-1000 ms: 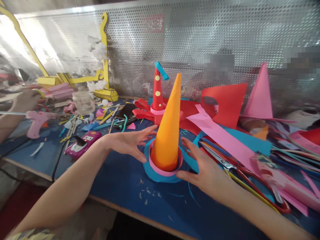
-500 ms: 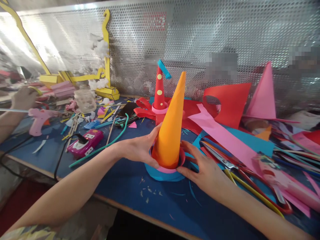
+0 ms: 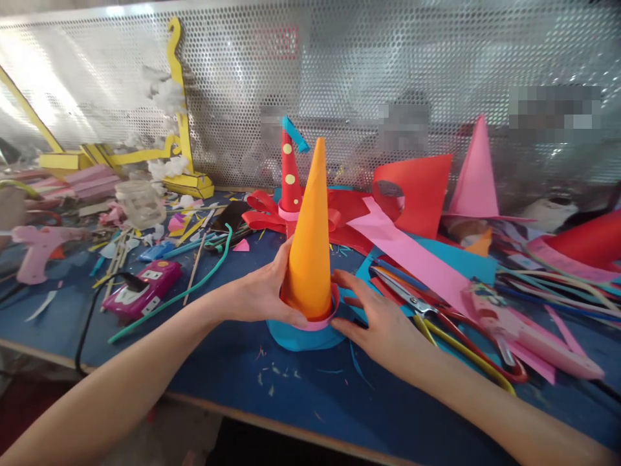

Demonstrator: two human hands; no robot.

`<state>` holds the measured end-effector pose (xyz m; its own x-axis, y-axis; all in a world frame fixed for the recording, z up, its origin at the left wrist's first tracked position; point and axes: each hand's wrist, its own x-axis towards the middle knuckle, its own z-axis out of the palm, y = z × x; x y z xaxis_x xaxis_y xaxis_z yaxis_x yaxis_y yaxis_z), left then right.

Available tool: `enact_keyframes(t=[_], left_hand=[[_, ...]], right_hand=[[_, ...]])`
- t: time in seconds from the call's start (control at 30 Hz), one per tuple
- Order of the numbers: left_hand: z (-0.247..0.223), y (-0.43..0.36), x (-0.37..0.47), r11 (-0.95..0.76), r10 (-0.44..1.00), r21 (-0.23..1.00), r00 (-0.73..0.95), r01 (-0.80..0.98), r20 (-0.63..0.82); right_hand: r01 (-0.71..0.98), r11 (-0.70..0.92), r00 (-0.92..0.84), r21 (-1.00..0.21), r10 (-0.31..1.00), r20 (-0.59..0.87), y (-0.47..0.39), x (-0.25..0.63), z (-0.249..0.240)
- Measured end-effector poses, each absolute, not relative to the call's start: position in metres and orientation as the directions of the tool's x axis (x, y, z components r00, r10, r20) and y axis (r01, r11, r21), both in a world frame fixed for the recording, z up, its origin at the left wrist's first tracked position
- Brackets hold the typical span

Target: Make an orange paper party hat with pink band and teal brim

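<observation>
The orange cone (image 3: 310, 252) stood mid-frame, left grip (image 3: 264, 292) clamped around its base, right grip (image 3: 385, 318) spread beside it. It partly hid the spotted hat (image 3: 290, 169) behind; scissors (image 3: 416, 303) lay right of frame, a purple socket block (image 3: 160, 286) left

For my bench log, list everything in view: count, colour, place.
Orange cone: one, orange, between the hands
Pink band: one, pink, around its base
Blue brim: one, blue, beneath the band
Spotted cone: one, red, behind the orange cone
Pink cone: one, pink, back right
Red holed sheet: one, red, back right
Large pink strip: one, pink, right
Scissors: one pair, red-handled, right
Pink tool, kind unclear: one, pink, far right
Glue gun: one, pink, far left
Power strip: one, purple, left
Jar: one, clear, back left
Yellow stand: one, yellow, back left
Perforated panel: one, silvery, back
Tabletop: one, blue, beneath
Scraps and sticks: uncounted, mixed, scattered
Left hand: one, bare, at cone's base
Right hand: one, bare, beside band
</observation>
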<state>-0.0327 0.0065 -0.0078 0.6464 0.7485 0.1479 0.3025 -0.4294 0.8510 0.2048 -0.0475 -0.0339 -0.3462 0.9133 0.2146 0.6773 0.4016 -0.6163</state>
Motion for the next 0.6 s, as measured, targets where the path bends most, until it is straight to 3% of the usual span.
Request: enact_keyframes(t=[0.23, 0.47, 0.6], left_hand=[[-0.0041, 0.0056, -0.0351, -0.472, 0.703, 0.838, 0.69, 0.276, 0.169], [-0.0062, 0.0057, -0.0375, -0.439, 0.704, 0.85, 0.699, 0.293, 0.123], [-0.0055, 0.0066, -0.0376, -0.426, 0.718, 0.847, 0.688, 0.317, 0.103]], right_hand=[[0.668, 0.388, -0.321, -0.635, 0.92, 0.225, -0.0526, 0.2047, -0.0286], [0.635, 0.67, -0.501, -0.385, 0.737, 0.455, -0.0561, 0.2088, -0.0279], [0.623, 0.712, -0.527, -0.323, 0.688, 0.499, -0.0549, 0.2086, -0.0279]])
